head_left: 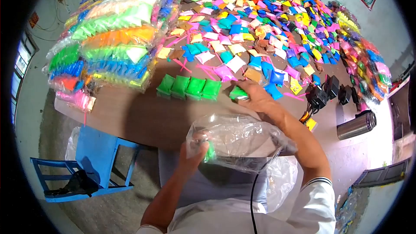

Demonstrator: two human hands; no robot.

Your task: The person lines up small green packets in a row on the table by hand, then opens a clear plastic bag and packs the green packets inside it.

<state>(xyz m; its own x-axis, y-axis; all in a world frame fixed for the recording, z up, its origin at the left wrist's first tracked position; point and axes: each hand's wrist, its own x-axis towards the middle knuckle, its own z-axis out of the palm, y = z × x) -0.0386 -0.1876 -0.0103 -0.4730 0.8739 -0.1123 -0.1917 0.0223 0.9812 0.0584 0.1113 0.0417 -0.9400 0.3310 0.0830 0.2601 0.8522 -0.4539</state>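
My right hand is closed on a small green packet at the table's near part, just right of a row of several green packets lying side by side. Nearer my body, my left hand holds the left side of a clear plastic bag. Through the film, a green packet shows beside my left thumb. The bag spreads rightward below my right forearm. Some of my left fingers are hidden behind the plastic.
Loose coloured packets cover the far part of the table. Filled clear bags are stacked at left, more at right. Black adapters and a steel flask sit at right. A blue chair stands lower left.
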